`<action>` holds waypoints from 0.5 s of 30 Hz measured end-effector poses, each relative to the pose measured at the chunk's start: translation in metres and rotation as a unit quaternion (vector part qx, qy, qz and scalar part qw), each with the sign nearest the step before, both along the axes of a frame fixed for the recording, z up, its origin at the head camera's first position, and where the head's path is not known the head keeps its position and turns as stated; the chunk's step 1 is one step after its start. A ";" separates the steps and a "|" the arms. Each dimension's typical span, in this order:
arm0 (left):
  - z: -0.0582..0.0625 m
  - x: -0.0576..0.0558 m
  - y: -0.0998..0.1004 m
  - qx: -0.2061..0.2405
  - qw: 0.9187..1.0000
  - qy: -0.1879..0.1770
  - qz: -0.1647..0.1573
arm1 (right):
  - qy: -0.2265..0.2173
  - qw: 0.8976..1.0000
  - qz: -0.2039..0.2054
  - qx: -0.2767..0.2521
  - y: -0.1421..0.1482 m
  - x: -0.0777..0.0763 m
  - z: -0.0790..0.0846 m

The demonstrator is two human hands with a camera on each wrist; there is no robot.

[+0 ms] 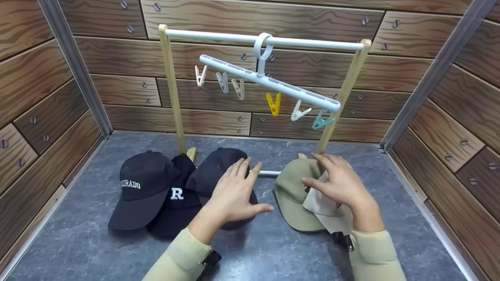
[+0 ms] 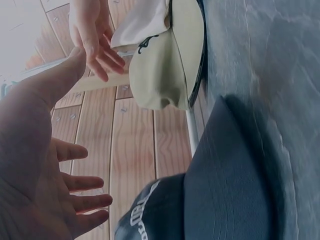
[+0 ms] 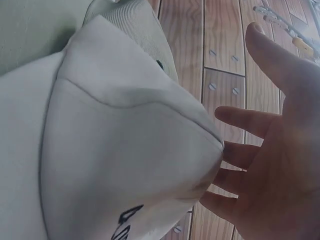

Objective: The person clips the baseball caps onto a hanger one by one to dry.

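The person's left hand [image 1: 233,195] hovered at the center of the frame over a plain dark baseball cap [image 1: 215,168], fingers spread, thumb held wide, grasping nothing. To the right, the right hand [image 1: 340,181] reached over an off-white cap [image 1: 318,203] that overlapped an olive-green cap [image 1: 293,187]; its fingers were extended and its thumb well apart, with no grip on either, though whether the fingertips touched the off-white crown could not be told. At left on the gray tabletop [image 1: 90,246] lay a black cap with white lettering [image 1: 140,183] and, partly tucked behind its brim, a dark cap marked "R" [image 1: 172,203]. In the upper middle, a pale-blue clip hanger [image 1: 269,81] hung aslant from a white rail [image 1: 215,36], its six clips [image 1: 275,105] bearing no caps. The work looked barely begun: all five caps were down on the tabletop, left to be picked up.
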State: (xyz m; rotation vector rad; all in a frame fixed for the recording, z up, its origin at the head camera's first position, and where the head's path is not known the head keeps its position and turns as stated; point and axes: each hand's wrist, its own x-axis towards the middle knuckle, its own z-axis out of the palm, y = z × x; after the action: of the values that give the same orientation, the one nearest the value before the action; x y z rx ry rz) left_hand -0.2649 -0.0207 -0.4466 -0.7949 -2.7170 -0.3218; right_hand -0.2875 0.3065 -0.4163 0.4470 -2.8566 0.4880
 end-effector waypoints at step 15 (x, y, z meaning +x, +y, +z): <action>-0.003 0.001 0.029 -0.004 1.000 0.003 -0.024 | -0.007 1.000 0.002 -0.009 0.015 -0.005 -0.001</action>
State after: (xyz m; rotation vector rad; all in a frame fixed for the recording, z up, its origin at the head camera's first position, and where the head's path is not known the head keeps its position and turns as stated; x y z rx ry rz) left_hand -0.2641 0.0085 -0.4497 -0.8620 -2.6983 -0.3196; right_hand -0.2922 0.3212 -0.4178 0.4479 -2.8637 0.5183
